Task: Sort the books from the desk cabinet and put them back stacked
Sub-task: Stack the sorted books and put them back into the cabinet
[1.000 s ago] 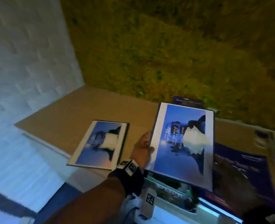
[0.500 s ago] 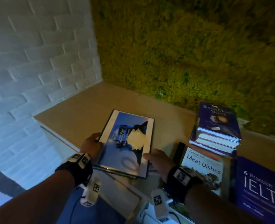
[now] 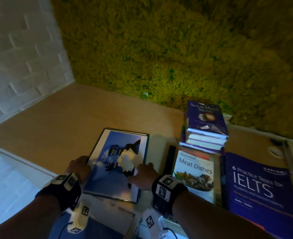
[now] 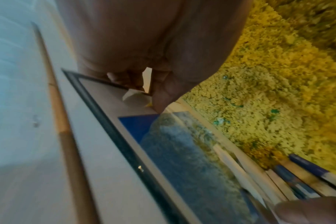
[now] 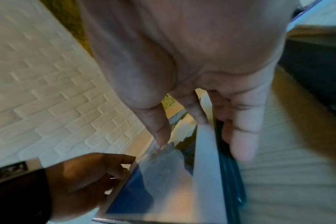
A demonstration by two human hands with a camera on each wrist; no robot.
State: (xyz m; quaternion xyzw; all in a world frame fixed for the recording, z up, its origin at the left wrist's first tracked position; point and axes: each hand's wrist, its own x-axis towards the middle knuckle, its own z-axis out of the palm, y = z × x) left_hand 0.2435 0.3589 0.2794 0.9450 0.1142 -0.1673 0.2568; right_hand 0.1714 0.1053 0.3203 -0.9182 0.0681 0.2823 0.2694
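Note:
A thin blue glossy book [image 3: 118, 163] lies flat on the wooden desk top [image 3: 70, 118], on a second book of the same size whose dark edge shows beneath it. My left hand [image 3: 78, 168] grips its left edge, thumb on the cover [image 4: 182, 159] and fingers curled under. My right hand [image 3: 142, 175] holds the right edge near the front corner, thumb on the cover [image 5: 163, 181] and fingers [image 5: 242, 136] down along the side. In the right wrist view my left hand [image 5: 90, 174] shows at the far edge.
To the right lie a Meat Dishes cookbook [image 3: 194, 171], a large IELTS book [image 3: 261, 187] and a purple-topped stack [image 3: 205, 118] against the moss wall [image 3: 159, 49]. A black slim object [image 3: 170, 157] lies between. White brick wall [image 3: 21, 57] on the left.
A second ago my left hand carried the blue book in the air; it now lies on the matching book on the desk, and both hands hold its edges.

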